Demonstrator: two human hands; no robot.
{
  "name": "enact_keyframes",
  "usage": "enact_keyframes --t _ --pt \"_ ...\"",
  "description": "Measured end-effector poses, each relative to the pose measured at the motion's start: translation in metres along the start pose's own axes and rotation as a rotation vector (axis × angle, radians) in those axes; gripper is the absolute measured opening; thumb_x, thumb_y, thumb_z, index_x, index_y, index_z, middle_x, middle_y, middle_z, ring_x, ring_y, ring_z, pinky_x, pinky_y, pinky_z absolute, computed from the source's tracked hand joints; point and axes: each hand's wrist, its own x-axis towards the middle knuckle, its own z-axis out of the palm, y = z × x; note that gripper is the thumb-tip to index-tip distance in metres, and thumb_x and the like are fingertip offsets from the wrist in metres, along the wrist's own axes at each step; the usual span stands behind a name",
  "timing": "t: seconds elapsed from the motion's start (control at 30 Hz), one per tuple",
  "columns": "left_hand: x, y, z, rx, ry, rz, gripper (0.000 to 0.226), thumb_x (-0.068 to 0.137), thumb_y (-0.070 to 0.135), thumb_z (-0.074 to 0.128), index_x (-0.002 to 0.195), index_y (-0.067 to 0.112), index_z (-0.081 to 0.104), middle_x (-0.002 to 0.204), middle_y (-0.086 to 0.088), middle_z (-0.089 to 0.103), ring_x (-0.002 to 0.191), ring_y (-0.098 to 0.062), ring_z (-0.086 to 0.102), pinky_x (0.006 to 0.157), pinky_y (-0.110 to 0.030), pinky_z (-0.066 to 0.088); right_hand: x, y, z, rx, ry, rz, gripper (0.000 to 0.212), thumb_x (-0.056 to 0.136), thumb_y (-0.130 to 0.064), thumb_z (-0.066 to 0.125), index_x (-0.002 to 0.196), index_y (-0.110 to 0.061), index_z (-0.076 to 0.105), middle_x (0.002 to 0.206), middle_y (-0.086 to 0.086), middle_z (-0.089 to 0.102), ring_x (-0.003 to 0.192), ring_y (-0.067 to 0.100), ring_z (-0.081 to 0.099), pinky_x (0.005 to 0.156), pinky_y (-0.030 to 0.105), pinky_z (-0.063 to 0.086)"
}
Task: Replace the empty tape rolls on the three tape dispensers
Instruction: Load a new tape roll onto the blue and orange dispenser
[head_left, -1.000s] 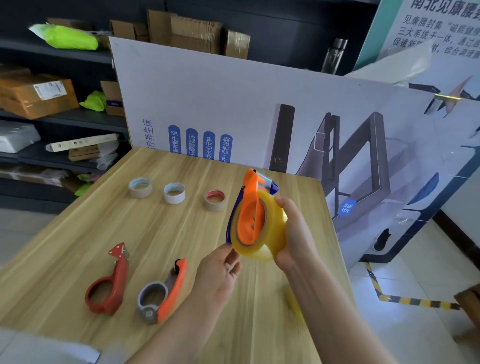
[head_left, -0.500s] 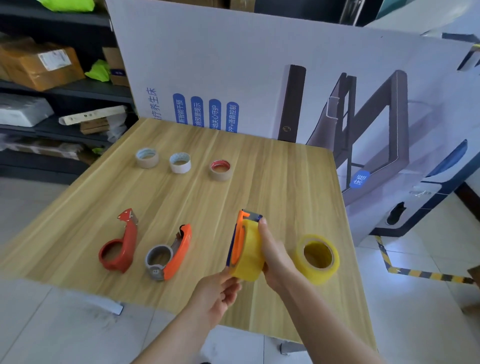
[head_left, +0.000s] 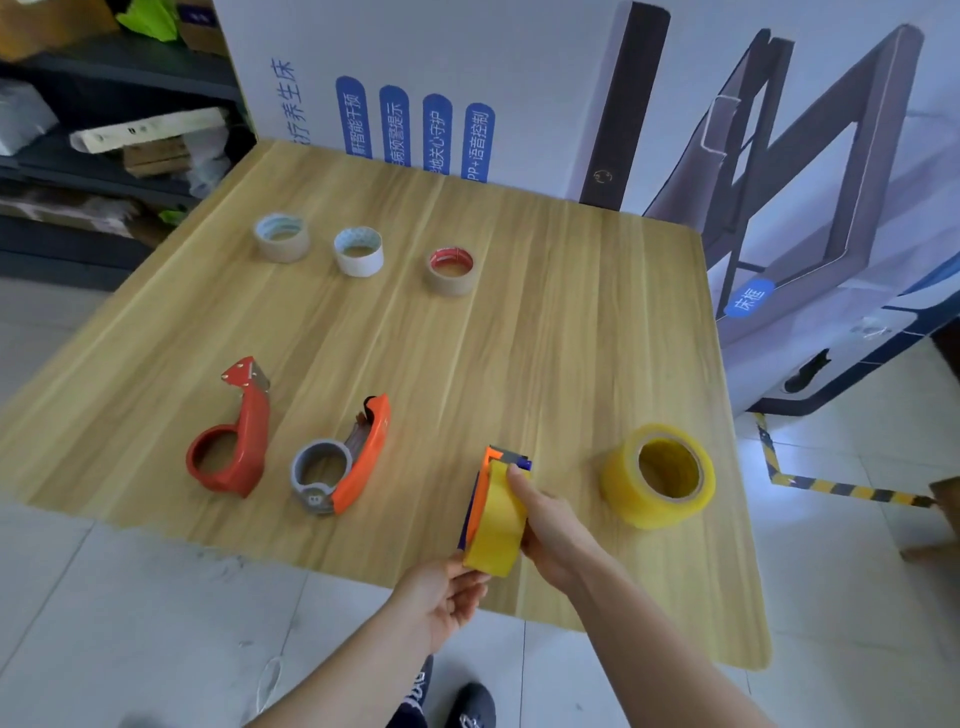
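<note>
Wooden tabletop (head_left: 519, 338), printed board behind it. Three empty cores w/ no tape sit at 11–12 o'clock: grey core (head_left: 282, 237), white core (head_left: 358, 251), red-lined core (head_left: 451, 271). Red dispenser (head_left: 234, 436) and grey-orange dispenser (head_left: 343, 465) lie bare at 8–9 o'clock. Right hand (head_left: 550, 525) grips the orange dispenser (head_left: 480, 499), already loaded w/ a yellow roll (head_left: 498, 525); left hand (head_left: 447, 592) pinches that roll's lower edge. Spare yellow roll (head_left: 657, 475) at 3 o'clock. Prob. step: finishing dispenser 1. Next: set it down, load another, approx. two to go.
</note>
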Motion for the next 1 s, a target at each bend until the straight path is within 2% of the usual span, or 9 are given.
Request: enact_keyframes --t 0.13,0.23,0.37,0.5,0.6,0.73,0.83,0.9,1.0 --pt "0.008 0.002 0.0 0.015 0.003 -0.029 0.009 0.09 -0.003 0.055 0.089 0.001 0.062 0.071 -0.015 0.068 0.064 -0.021 0.057 0.052 -0.023 0.044 0.011 0.005 0.003 -0.093 0.03 0.01 0.038 0.095 -0.044 0.055 0.103 -0.007 0.062 0.109 0.018 0.071 0.092 0.028 0.067 0.091 0.042 0.052" --pt "0.014 0.004 -0.002 0.077 0.015 -0.04 0.009 0.09 -0.002 0.055 0.093 0.001 0.062 0.077 -0.016 0.066 0.065 -0.021 0.058 0.054 -0.023 0.046 0.016 0.008 0.005 -0.184 0.032 0.023 0.043 0.094 -0.048 0.053 0.111 -0.01 0.06 0.098 0.008 0.071 0.087 0.022 0.067 0.078 0.032 0.055" --pt "0.018 0.011 -0.008 0.34 0.01 -0.051 0.012 0.091 0.007 0.054 0.09 0.004 0.066 0.075 -0.011 0.07 0.06 -0.018 0.058 0.05 -0.023 0.045 0.018 0.009 0.006 -0.26 0.063 0.004 0.041 0.094 -0.054 0.049 0.105 -0.016 0.059 0.093 0.003 0.067 0.083 0.017 0.062 0.066 0.026 0.045" --pt "0.016 0.02 -0.011 0.612 0.01 -0.032 0.016 0.09 0.014 0.054 0.081 0.006 0.064 0.069 -0.005 0.069 0.054 -0.013 0.056 0.047 -0.019 0.043 0.017 0.008 0.007 -0.314 0.081 0.0 0.037 0.093 -0.057 0.047 0.094 -0.021 0.057 0.101 0.007 0.067 0.094 0.022 0.064 0.074 0.03 0.047" --pt "0.013 0.032 -0.011 0.83 0.041 0.013 0.017 0.091 0.009 0.048 0.08 0.007 0.061 0.069 -0.006 0.067 0.048 -0.014 0.051 0.046 -0.019 0.039 0.014 0.005 0.007 -0.367 0.117 -0.009 0.042 0.093 -0.058 0.047 0.096 -0.019 0.06 0.093 0.003 0.064 0.082 0.015 0.061 0.067 0.026 0.046" --pt "0.004 0.056 -0.01 1.247 0.154 0.255 0.022 0.082 0.013 0.048 0.085 0.004 0.068 0.072 -0.009 0.066 0.054 -0.021 0.053 0.054 -0.025 0.043 0.007 0.002 0.002 -0.511 0.222 -0.084 0.057 0.09 -0.062 0.046 0.103 -0.009 0.061 0.088 0.003 0.061 0.076 0.014 0.057 0.067 0.028 0.044" --pt "-0.008 0.079 0.002 1.569 0.297 0.495 0.016 0.083 0.015 0.047 0.086 0.013 0.062 0.085 -0.005 0.063 0.076 -0.024 0.06 0.063 -0.029 0.046 0.0 -0.005 -0.008 -0.671 0.297 -0.187 0.056 0.092 -0.064 0.038 0.096 -0.012 0.059 0.087 0.001 0.063 0.079 0.016 0.058 0.071 0.033 0.047" --pt "-0.014 0.092 0.013 1.674 0.339 0.632 0.018 0.085 0.016 0.047 0.09 0.015 0.064 0.096 -0.005 0.066 0.089 -0.026 0.063 0.069 -0.03 0.048 -0.005 -0.011 -0.019 -0.826 0.376 -0.245 0.05 0.093 -0.059 0.041 0.107 -0.015 0.059 0.096 0.0 0.065 0.086 0.017 0.059 0.072 0.034 0.048" --pt "-0.02 0.107 0.033 1.804 0.347 0.811 0.02 0.09 0.02 0.047 0.096 0.015 0.066 0.099 -0.005 0.068 0.093 -0.027 0.063 0.07 -0.033 0.049 -0.01 -0.021 -0.038 -0.999 0.485 -0.298 0.042 0.092 -0.051 0.05 0.119 -0.019 0.057 0.11 0.0 0.066 0.1 0.02 0.061 0.073 0.03 0.045"
